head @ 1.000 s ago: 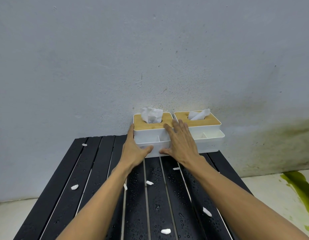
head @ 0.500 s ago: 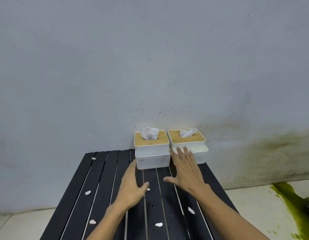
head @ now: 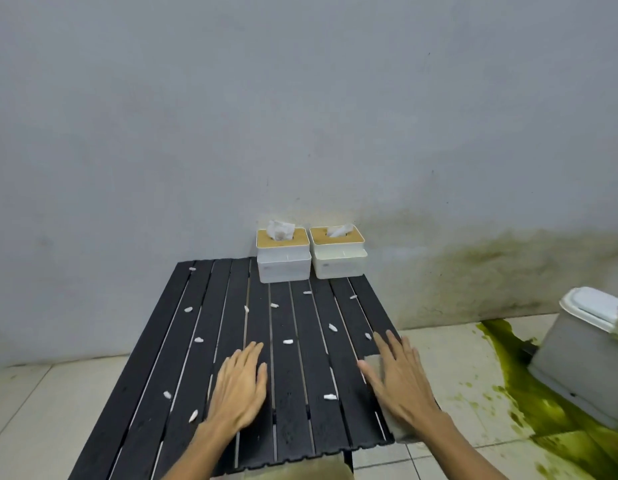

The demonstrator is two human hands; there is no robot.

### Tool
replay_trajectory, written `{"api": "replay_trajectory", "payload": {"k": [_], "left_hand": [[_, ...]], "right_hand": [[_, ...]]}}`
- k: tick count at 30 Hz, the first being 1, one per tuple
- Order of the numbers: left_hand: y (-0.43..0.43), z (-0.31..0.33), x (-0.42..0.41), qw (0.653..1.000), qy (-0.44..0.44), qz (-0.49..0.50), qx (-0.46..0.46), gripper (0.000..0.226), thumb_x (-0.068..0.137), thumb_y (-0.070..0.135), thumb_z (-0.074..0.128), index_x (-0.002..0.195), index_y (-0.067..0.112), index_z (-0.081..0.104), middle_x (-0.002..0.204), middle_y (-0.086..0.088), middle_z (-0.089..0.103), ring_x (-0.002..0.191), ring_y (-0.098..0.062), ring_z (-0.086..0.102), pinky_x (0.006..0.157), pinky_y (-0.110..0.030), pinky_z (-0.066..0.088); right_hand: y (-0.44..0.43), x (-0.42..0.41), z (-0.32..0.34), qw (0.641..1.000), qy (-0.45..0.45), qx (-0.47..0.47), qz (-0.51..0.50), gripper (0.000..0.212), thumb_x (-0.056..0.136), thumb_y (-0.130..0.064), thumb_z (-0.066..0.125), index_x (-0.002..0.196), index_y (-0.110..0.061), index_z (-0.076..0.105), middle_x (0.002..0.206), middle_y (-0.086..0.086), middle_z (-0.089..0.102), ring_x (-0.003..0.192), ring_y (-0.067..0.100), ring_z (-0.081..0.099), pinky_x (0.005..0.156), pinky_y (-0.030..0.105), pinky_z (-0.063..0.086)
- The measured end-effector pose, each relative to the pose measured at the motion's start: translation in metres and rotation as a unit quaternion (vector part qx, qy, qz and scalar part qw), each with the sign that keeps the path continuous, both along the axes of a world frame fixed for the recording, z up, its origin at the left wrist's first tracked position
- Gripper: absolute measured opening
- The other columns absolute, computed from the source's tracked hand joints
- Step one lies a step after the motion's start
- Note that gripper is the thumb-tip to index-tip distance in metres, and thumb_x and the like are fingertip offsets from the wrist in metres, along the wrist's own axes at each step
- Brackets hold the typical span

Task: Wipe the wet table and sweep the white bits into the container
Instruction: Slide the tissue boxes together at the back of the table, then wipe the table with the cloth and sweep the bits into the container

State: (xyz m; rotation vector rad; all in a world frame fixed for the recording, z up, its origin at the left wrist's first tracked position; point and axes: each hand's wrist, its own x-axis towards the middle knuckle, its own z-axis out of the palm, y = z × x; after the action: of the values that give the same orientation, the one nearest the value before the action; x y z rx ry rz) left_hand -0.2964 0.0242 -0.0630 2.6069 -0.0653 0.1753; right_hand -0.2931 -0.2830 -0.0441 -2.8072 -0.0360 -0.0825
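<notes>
Both hands have been drawn back from the tissue boxes at the far edge to the near half of the slatted black table [head: 151,362], and a bin has come into view on the right. The left hand [head: 240,389] is held flat over the middle slats, fingers spread and empty. The right hand [head: 401,379] is laid open by the table's right edge, its palm over a grey pad that may be a cloth or sponge [head: 373,363]; whether it is being pressed or only covered cannot be told. White bits are scattered across the slats, one near the right hand [head: 330,397], another mid-table [head: 288,341], others out toward the left edge and far corners. Two white tissue boxes with wooden lids [head: 283,252] stand side by side at the far edge against the wall. The container, a white swing-lid bin [head: 584,358], stands tilted on the floor well off the right edge.

The wiping is judged best done along the slats, not across, so that bits are not dropped through the gaps; strokes would be gathered toward the right edge, where the bin could be brought under the rim.
</notes>
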Motion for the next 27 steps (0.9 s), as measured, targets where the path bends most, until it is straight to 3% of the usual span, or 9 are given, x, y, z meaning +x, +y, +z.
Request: {"api": "replay_trajectory", "payload": {"k": [5,10,14,18,24,27], "left_hand": [[0.008,-0.013,-0.014,1.0,0.009,0.015,-0.004,0.062,0.097,0.048,0.017,0.148,0.021,0.038,0.153,0.002,0.04,0.144,-0.02,0.03,0.119,-0.036,0.021],[0.01,-0.021,-0.011,1.0,-0.007,0.015,-0.003,0.048,0.103,0.039,0.03,0.144,0.019,0.043,0.149,0.001,0.046,0.143,-0.021,0.032,0.118,-0.038,0.024],[0.013,-0.024,-0.012,1.0,-0.021,0.012,0.01,0.069,0.092,0.054,0.014,0.142,0.019,0.047,0.149,0.002,0.046,0.142,-0.019,0.034,0.118,-0.038,0.024],[0.017,-0.027,-0.012,0.999,-0.03,0.008,-0.008,0.068,0.093,0.054,0.017,0.142,0.019,0.049,0.148,0.005,0.047,0.141,-0.015,0.035,0.118,-0.035,0.025],[0.024,-0.025,-0.008,0.995,-0.069,0.018,-0.07,0.053,0.1,0.049,0.023,0.133,0.025,0.057,0.132,0.013,0.058,0.129,-0.005,0.042,0.101,-0.023,0.034],[0.025,-0.026,-0.009,0.994,-0.073,0.025,-0.084,0.042,0.102,0.04,0.03,0.13,0.028,0.059,0.13,0.018,0.058,0.127,0.0,0.04,0.098,-0.023,0.034]], "right_hand": [[-0.008,-0.033,-0.024,0.996,0.04,-0.075,-0.004,0.105,0.07,-0.08,-0.019,0.16,-0.028,-0.001,0.167,0.007,-0.013,0.154,0.034,-0.013,0.124,0.047,-0.003],[-0.002,-0.018,-0.028,0.997,0.023,-0.068,-0.015,0.092,0.079,-0.069,-0.016,0.16,-0.029,0.0,0.168,0.006,-0.006,0.154,0.036,-0.008,0.124,0.045,0.001],[0.001,0.001,-0.03,0.999,0.013,-0.049,-0.008,0.069,0.096,-0.057,0.002,0.159,-0.029,0.012,0.169,0.002,0.006,0.155,0.033,0.0,0.125,0.042,0.007],[-0.01,-0.021,-0.05,0.998,-0.022,-0.061,0.021,0.089,0.087,-0.062,-0.024,0.159,-0.028,0.016,0.168,-0.001,0.009,0.156,0.025,0.001,0.125,0.035,0.001],[-0.021,-0.024,-0.047,0.996,-0.021,-0.03,-0.087,0.08,0.09,-0.054,-0.007,0.159,-0.022,0.019,0.168,0.004,0.011,0.155,0.028,0.007,0.125,0.034,0.0],[-0.024,0.022,-0.043,0.994,-0.002,0.004,-0.111,0.059,0.106,-0.04,0.015,0.159,-0.015,0.018,0.167,0.009,0.011,0.154,0.033,0.008,0.126,0.04,0.008]]}}
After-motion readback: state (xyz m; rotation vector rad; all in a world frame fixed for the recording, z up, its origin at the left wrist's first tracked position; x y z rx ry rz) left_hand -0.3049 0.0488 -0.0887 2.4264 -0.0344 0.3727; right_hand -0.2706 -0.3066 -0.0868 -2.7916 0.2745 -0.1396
